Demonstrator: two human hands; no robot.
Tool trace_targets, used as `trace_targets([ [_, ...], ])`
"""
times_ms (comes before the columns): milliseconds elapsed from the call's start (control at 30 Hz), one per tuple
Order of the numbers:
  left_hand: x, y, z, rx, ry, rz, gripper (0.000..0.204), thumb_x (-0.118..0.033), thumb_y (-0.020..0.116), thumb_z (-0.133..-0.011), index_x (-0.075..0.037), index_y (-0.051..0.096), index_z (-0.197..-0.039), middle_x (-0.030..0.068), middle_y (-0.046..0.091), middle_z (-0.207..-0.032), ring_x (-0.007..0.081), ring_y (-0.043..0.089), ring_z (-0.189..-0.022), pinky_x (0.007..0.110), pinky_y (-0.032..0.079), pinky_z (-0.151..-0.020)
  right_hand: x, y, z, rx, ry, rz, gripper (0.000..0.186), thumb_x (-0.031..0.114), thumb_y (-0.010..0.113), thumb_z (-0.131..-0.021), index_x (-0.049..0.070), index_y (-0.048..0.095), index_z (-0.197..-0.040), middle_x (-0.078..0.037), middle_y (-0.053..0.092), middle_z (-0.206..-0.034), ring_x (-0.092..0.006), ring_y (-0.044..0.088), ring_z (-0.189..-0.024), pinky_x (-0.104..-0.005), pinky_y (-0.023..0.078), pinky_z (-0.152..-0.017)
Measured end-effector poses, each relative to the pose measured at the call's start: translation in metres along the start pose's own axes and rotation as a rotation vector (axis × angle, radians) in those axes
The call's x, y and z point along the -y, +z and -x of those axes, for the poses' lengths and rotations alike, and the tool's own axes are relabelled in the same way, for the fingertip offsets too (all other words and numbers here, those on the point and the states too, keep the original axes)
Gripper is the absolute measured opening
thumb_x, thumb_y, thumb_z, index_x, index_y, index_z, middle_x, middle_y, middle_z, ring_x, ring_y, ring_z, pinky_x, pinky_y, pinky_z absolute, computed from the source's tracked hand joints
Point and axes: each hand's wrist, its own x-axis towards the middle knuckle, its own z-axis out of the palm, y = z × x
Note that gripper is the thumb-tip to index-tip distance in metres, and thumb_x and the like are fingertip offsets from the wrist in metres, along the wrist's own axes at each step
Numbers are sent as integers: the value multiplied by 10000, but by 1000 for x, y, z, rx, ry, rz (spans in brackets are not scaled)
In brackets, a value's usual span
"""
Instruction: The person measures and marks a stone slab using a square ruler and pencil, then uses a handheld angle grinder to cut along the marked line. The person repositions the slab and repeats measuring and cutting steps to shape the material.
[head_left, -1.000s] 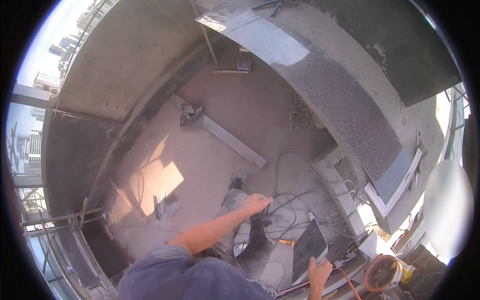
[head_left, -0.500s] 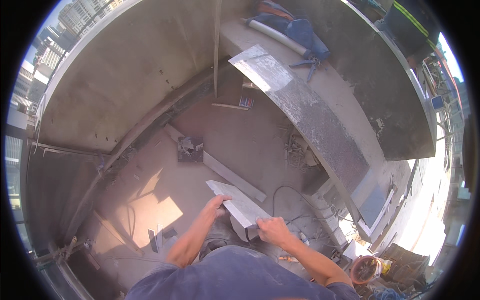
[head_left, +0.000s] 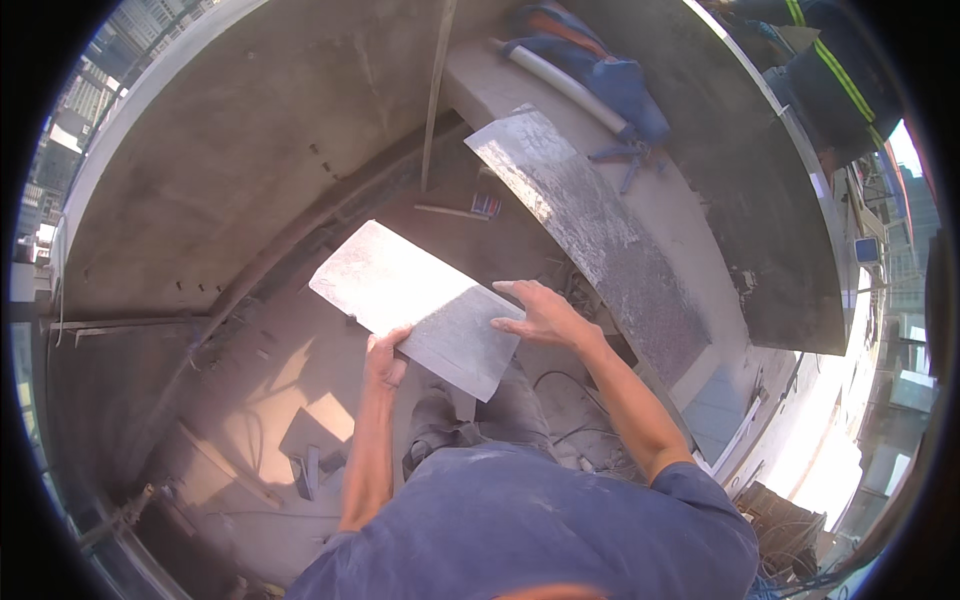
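A pale grey rectangular tile (head_left: 410, 300) is held flat in front of me, above the concrete floor. My left hand (head_left: 384, 357) grips its near left edge from below. My right hand (head_left: 537, 314) holds its right edge with fingers spread along the top. The tile's far half is in sunlight, the near half in shade. My knee shows under the tile.
A long grey tile (head_left: 590, 225) lies on a concrete ledge to the right, beside a blue bag (head_left: 600, 75) and a white pipe (head_left: 560, 85). A person in dark clothing with reflective stripes (head_left: 825, 70) stands at the top right. Cables (head_left: 570, 440) and small tools (head_left: 305, 465) litter the floor.
Both hands have raised the tile from low by the floor to chest height, and my view has tilted further up toward the ledge.
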Motion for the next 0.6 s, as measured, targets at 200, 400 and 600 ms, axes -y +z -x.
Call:
trace_targets([
  [200, 2, 41, -65, -75, 26, 55, 388, 42, 666, -988, 210, 634, -1335, 248, 732, -1307, 343, 729, -1233, 457, 611, -1064, -65, -78, -216, -413, -174, 395, 774, 436, 847, -908, 63, 610, -1543, -195, 565, -1638, -362, 559, -1503, -535, 439, -1267],
  [400, 5, 85, -98, -93, 117, 211, 584, 91, 642, -988, 99, 493, -1552, 247, 649, -1450, 395, 684, -1317, 574, 562, -1162, -122, -106, -343, -95, -265, 559, 522, 393, 849, -854, 81, 751, -1261, -137, 746, -1282, -331, 673, -1294, -526, 456, -1205],
  [600, -18, 89, -119, -8, 91, 229, 684, 117, 636, -979, 3, 449, -1626, 222, 630, -1488, 408, 658, -1360, 594, 537, -1189, -132, -117, -382, -5, -323, 359, 225, 218, 775, -755, 83, 748, -933, -107, 748, -980, -316, 691, -1110, -478, 483, -1007],
])
